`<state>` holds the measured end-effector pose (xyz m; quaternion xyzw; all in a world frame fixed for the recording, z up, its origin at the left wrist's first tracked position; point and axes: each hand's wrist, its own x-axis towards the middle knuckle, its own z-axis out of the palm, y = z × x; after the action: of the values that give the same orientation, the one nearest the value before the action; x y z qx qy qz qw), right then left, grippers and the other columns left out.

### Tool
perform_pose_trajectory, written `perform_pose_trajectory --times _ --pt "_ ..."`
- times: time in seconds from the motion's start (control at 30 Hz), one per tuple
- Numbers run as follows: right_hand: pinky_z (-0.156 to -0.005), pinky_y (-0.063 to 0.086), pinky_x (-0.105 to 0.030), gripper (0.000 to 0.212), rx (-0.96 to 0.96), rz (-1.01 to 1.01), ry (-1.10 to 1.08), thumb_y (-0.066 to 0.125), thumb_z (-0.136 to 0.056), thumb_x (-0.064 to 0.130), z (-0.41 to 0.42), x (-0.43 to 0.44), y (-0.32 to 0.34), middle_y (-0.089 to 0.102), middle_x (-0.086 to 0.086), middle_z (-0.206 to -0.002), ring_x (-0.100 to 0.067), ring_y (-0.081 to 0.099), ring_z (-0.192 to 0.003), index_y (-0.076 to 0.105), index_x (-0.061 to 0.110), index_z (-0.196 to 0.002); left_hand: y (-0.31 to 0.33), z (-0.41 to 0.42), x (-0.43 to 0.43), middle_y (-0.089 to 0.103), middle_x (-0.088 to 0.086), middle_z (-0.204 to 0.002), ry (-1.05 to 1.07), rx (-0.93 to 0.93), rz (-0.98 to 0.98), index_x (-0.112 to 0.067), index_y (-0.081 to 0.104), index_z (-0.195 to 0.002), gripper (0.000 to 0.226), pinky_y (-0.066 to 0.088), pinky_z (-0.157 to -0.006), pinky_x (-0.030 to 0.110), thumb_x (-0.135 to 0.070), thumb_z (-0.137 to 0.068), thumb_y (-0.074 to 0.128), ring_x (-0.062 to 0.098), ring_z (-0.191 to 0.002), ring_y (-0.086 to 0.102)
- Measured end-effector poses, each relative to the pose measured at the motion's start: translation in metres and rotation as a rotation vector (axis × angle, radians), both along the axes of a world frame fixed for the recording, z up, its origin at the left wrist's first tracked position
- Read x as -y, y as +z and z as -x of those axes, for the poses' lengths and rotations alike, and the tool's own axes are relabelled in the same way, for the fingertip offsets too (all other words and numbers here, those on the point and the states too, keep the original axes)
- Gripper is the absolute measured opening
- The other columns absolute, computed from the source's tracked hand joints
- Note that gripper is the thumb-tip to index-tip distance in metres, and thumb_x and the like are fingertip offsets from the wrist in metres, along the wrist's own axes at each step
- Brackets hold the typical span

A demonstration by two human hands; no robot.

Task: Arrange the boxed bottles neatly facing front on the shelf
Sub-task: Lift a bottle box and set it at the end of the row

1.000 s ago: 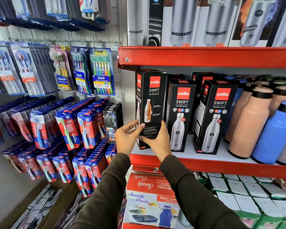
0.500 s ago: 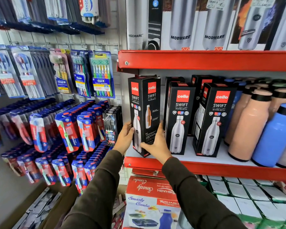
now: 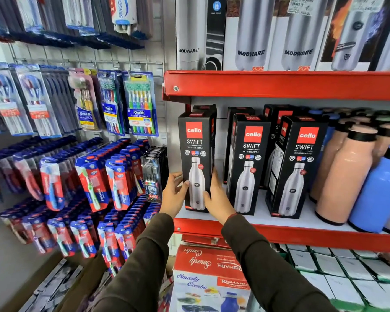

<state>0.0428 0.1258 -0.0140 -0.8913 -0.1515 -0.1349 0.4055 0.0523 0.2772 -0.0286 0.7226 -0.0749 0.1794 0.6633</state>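
A black Cello Swift bottle box (image 3: 196, 152) stands upright at the left end of the red shelf (image 3: 279, 235), its front with the white bottle picture facing me. My left hand (image 3: 175, 194) grips its lower left edge and my right hand (image 3: 216, 194) grips its lower right edge. Two more Cello boxes (image 3: 249, 163) (image 3: 298, 167) stand to the right, fronts forward, with further boxes partly hidden behind them.
Peach bottles (image 3: 345, 172) and a blue bottle (image 3: 378, 190) fill the shelf's right side. Modware boxes (image 3: 252, 34) stand on the upper shelf. Toothbrush packs (image 3: 113, 181) hang on the wall rack at left. A red Smarty Combo box (image 3: 212, 266) sits below.
The held box has turned from showing its side panel to showing its front. It now stands straight near the shelf's left end, with both hands lower on its sides.
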Motion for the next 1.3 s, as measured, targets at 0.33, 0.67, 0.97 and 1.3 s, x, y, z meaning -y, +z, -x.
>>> perform_pose_trajectory --times 0.33,0.67,0.97,1.3 --pt "-0.116 0.032 -0.031 0.082 0.004 -0.091 -0.028 0.047 -0.093 -0.003 -0.006 0.004 -0.006 0.032 -0.012 -0.158 -0.027 0.04 -0.142 0.001 0.02 -0.157 -0.011 -0.009 0.009 0.061 0.001 -0.125 0.074 0.064 -0.056 -0.016 0.05 -0.118 0.023 0.048 -0.107 0.04 -0.015 -0.096 0.058 0.022 -0.122 0.059" --pt "-0.117 0.03 -0.034 0.054 0.012 -0.257 -0.089 0.04 -0.102 0.015 -0.007 0.0 -0.018 0.04 -0.01 -0.154 -0.026 0.039 -0.142 0.024 0.016 -0.154 -0.013 -0.006 0.017 0.056 -0.006 -0.128 0.116 0.028 -0.052 -0.011 0.049 -0.14 0.037 0.038 -0.096 0.016 -0.014 -0.103 0.042 0.007 -0.119 0.051" --pt "-0.104 0.038 -0.022 0.05 -0.005 -0.318 -0.062 0.042 -0.103 0.023 0.007 0.009 -0.02 0.055 -0.009 -0.141 -0.019 0.054 -0.125 0.031 0.023 -0.152 -0.023 0.005 0.01 0.063 -0.006 -0.13 0.094 -0.036 -0.001 -0.017 0.05 -0.142 0.041 0.045 -0.11 0.039 -0.025 -0.102 0.048 0.011 -0.123 0.058" --pt "-0.098 0.035 -0.017 0.049 -0.013 -0.351 -0.033 0.043 -0.102 0.031 0.036 0.014 -0.025 0.056 0.001 -0.14 0.001 0.049 -0.111 0.034 0.029 -0.15 -0.031 0.041 0.008 0.063 -0.043 -0.099 0.142 0.007 -0.003 -0.042 0.056 -0.129 0.034 0.055 -0.09 0.015 -0.037 -0.095 0.057 -0.022 -0.101 0.06"
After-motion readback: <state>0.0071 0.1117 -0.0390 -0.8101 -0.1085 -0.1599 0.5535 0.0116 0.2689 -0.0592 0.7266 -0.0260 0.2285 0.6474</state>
